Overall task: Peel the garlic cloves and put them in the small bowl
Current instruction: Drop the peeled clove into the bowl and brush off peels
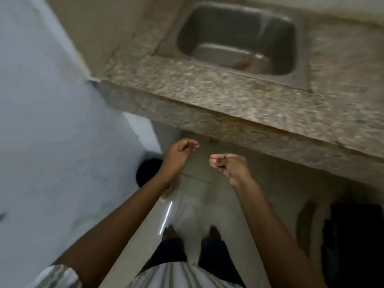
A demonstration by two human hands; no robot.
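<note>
**Asker:** What lies around you, starting from your own body?

**Me:** Closest is my striped shirt (176, 275), then my dark trousers (172, 252) and my bare feet (170, 231) on a pale tiled floor (207, 204). A thin bright streak (166, 219) of reflected light runs across the tiles by my left foot. A dark round shape (147, 169) sits low against the bluish-white wall (41, 100) on my left, and a dark bulk (353, 235) stands on the floor to my right. Both are too blurred to name. Beyond my hands, a speckled stone counter (207, 94) juts out above the floor, with a steel sink (300, 65) sunk into it.

**Asker:** How many of each?

**Me:** Two feet, two bare forearms, two hands, one counter, one sink, two dark shapes.

**Asker:** And your fingers?

**Me:** Both hands hang in the air in front of the counter's edge, near each other but apart. On my left hand (179, 155) the fingers (192, 144) curl loosely, with a gap between them and the thumb and nothing visible in it. My right hand (228, 166) is bunched tighter, knuckles (216, 157) folded in and the thumb against the forefinger. There is a small pale fleck at the tips, but through the blur I cannot tell whether I am pinching something.

**Asker:** Where are the garlic cloves and the small bowl?

**Me:** I cannot tell from this view.
</note>
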